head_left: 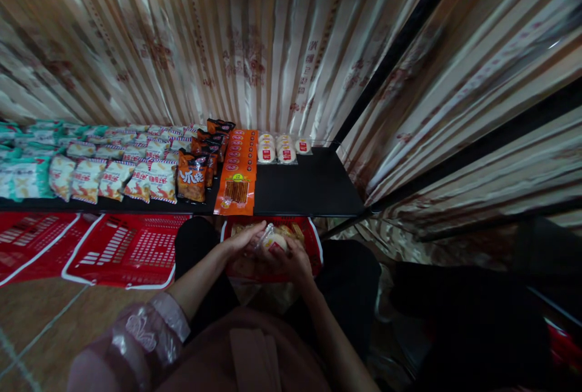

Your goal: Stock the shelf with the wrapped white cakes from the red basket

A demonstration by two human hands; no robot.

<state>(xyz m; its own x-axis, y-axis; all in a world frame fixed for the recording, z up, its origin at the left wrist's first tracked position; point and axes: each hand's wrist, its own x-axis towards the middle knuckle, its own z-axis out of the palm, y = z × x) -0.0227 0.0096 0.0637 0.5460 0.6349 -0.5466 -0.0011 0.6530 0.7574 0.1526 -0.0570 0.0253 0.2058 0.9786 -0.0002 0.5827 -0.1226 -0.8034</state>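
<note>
Both my hands meet over a red basket (317,245) between my knees, around a clear-wrapped round white bun-like snack (275,239) with a red label. My left hand (245,239) grips the wrapper from the left, and my right hand (297,259) has its fingers curled on the right side. Other packages in the basket are partly hidden beneath my hands. Ahead on the black shelf (304,192), similar white round packs (285,151) stand in short rows at the back right. Left of them lie orange flat packets (236,168), overlapping in a column.
Dark orange-black snack bags (191,177), white striped bags (162,180) and teal bags (31,177) fill the shelf's left part. Red baskets (127,249) sit on the tiled floor at left. A striped curtain (254,46) hangs behind; black poles (395,53) slant at right.
</note>
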